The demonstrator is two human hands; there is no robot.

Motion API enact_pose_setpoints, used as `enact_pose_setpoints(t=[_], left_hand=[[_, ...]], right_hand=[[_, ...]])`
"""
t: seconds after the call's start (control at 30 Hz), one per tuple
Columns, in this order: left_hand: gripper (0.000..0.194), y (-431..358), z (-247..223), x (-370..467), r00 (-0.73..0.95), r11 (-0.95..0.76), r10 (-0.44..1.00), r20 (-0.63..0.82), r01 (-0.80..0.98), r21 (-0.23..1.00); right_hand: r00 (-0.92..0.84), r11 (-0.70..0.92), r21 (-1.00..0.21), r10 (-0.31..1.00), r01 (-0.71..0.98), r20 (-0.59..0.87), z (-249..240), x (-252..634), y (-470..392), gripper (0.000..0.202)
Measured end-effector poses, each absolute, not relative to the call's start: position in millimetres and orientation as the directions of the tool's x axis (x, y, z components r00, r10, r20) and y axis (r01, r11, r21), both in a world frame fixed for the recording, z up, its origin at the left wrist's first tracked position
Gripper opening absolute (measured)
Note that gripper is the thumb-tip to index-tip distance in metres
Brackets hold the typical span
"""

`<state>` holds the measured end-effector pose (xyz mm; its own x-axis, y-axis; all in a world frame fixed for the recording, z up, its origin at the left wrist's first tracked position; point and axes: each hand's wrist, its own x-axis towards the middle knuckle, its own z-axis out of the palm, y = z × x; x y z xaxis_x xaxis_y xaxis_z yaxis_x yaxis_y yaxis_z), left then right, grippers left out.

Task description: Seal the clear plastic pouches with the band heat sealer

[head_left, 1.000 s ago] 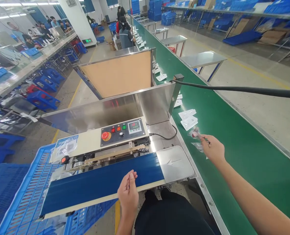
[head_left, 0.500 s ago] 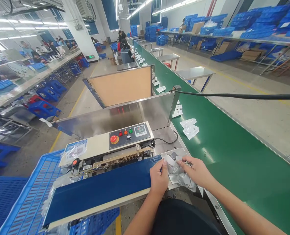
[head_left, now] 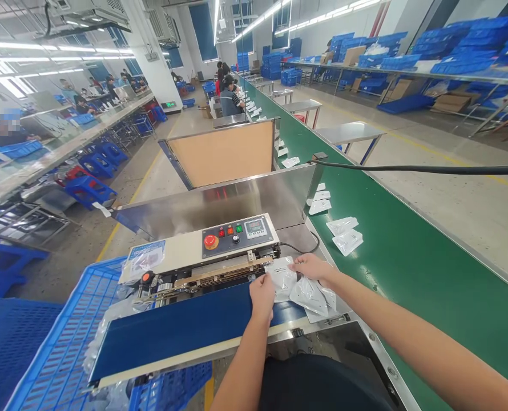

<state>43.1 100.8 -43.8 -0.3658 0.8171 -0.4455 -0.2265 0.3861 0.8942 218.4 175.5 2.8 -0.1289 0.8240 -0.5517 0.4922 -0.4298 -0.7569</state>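
A thin white-and-clear plastic pouch (head_left: 282,279) was above the right end of a flat blue belt (head_left: 172,328), its top edge close to a brass-coloured guide rail (head_left: 224,271) along the belt's rear edge. The left hand (head_left: 262,298) had its fingers narrowed on the pouch's left side; the right hand (head_left: 314,267) pinched its upper right corner. More pouches (head_left: 309,297) lay bunched against it, near the belt's front right corner.

A tilted or wrinkled top edge could have caught at the rail, and fingertips so near it risked a pinch. A nudge from the right forearm might have pushed the bunch over the front edge.

Lengthwise room ran leftward along the belt, towards a blue plastic lattice basket (head_left: 65,325) below its left end. The cream machine housing (head_left: 185,242) bounded the rear; a broad green conveyor (head_left: 408,257) ran past on the right.
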Motion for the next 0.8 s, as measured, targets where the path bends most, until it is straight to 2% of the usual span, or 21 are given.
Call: enact_pose_setpoints(t=[0.1,0.17,0.23,0.3,0.37,0.43,0.5,0.53,0.6,0.67,0.8], left_hand=[[0.055,92,-41,19,-0.395,0.374,0.810,-0.434,-0.223,0.900],[0.053,78,-37,2,-0.467,0.362,0.793,-0.392,-0.157,0.919],[0.051,60,-30,-10,-0.617,0.329,0.741,-0.266,-0.012,0.944],[0.051,42,-22,-9,-0.704,0.269,0.705,-0.087,0.152,0.951],[0.053,31,-14,5,-0.608,0.185,0.794,-0.032,0.190,0.964],[0.055,32,-9,27,-0.321,0.138,0.941,-0.109,0.069,0.988],[0.055,40,-7,46,-0.027,0.192,0.981,-0.194,-0.058,0.980],[0.056,46,-6,52,0.049,0.225,0.974,-0.221,-0.087,0.971],[0.059,55,-8,55,0.047,0.249,0.968,-0.245,-0.115,0.962],[0.064,60,-10,51,-0.041,0.222,0.972,-0.232,-0.170,0.960],[0.068,61,-17,51,-0.081,0.194,0.971,-0.226,-0.291,0.937]], right_hand=[[-0.177,-0.383,-0.780,0.835,0.495,-0.521,6,202,174,0.040],[-0.184,-0.348,-0.793,0.852,0.501,-0.490,10,202,170,0.033],[-0.157,-0.341,-0.787,0.864,0.514,-0.478,17,208,162,0.026],[-0.129,-0.350,-0.775,0.868,0.525,-0.480,25,214,153,0.032],[-0.147,-0.326,-0.789,0.876,0.521,-0.459,34,213,142,0.039],[-0.196,-0.253,-0.824,0.897,0.507,-0.396,42,206,134,0.041],[-0.196,-0.190,-0.842,0.925,0.504,-0.326,48,201,133,0.047],[-0.168,-0.176,-0.842,0.939,0.510,-0.299,50,202,134,0.053],[-0.099,-0.191,-0.843,0.956,0.503,-0.276,51,209,139,0.064],[-0.097,-0.254,-0.854,0.939,0.453,-0.330,49,224,142,0.070],[-0.281,-0.345,-0.890,0.860,0.296,-0.427,43,249,133,0.065]])
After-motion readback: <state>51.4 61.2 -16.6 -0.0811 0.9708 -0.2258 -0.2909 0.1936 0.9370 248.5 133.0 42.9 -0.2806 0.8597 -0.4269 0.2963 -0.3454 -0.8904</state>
